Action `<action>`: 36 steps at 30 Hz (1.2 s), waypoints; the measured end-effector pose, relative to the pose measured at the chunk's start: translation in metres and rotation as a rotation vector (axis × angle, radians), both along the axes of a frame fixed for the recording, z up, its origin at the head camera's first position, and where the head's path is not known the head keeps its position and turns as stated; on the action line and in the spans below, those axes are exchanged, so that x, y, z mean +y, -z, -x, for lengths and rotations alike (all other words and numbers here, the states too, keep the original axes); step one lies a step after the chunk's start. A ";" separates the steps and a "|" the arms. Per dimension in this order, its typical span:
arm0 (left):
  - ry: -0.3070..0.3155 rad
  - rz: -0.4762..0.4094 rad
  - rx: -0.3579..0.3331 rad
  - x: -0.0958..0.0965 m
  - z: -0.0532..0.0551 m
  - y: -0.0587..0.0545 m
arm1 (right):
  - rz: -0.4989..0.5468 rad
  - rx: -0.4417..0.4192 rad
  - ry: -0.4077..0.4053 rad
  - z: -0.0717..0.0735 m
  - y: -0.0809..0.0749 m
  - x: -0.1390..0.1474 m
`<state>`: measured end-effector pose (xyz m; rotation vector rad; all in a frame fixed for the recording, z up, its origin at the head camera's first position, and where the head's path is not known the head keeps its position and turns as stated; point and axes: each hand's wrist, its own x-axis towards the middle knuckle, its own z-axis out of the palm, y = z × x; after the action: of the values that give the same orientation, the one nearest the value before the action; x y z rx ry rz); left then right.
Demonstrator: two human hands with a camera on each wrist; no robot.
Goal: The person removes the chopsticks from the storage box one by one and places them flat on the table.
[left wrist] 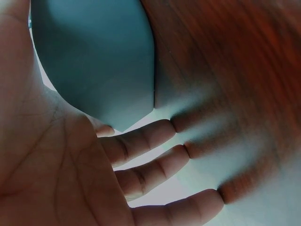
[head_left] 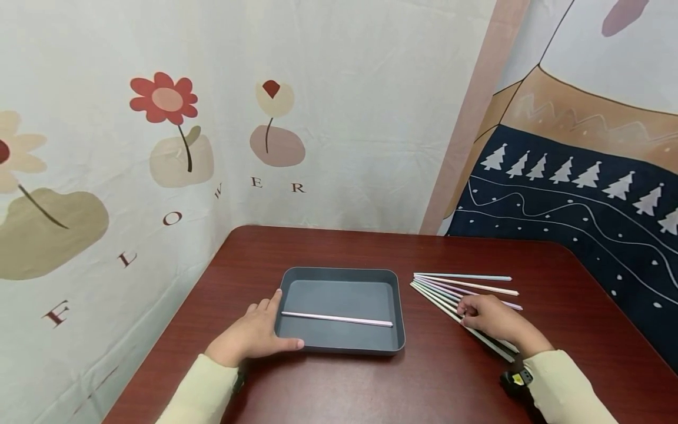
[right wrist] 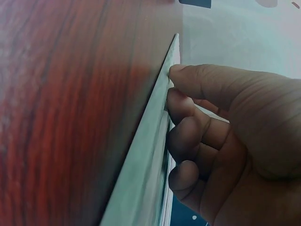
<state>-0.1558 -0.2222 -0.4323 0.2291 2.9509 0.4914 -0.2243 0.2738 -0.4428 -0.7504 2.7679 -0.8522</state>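
In the head view a dark grey rectangular tray [head_left: 339,341] lies on the table with one pale pink straw-like stick [head_left: 339,319] across its floor. My left hand [head_left: 256,330] rests at the tray's left end, index finger along the side and thumb at the front corner. Its other fingers spread out straight beside the tray [left wrist: 99,56] in the left wrist view. To the right, several thin pastel sticks [head_left: 436,299] fan out over the table. Over them my right hand [head_left: 489,318] has curled fingers, thumb tip right at a pale green stick [right wrist: 143,155]; whether it pinches one I cannot tell.
The reddish-brown wooden table [head_left: 339,386] has rounded far corners. Behind it hangs a pale curtain [head_left: 360,118] with printed flowers and letters, and a dark blue cloth [head_left: 561,218] with white trees covers the right side.
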 end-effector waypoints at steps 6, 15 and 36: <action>-0.002 0.004 -0.003 0.000 0.000 -0.001 | 0.005 -0.002 -0.002 -0.001 0.000 0.001; -0.006 -0.003 -0.001 -0.001 0.000 0.000 | 0.024 0.015 -0.027 0.001 -0.004 0.001; -0.017 -0.018 -0.003 -0.002 -0.001 0.001 | 0.084 0.009 -0.136 0.022 -0.034 -0.051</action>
<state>-0.1546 -0.2238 -0.4333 0.2044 2.9487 0.5204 -0.2464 0.2227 -0.4092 -0.9467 2.6668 -0.9449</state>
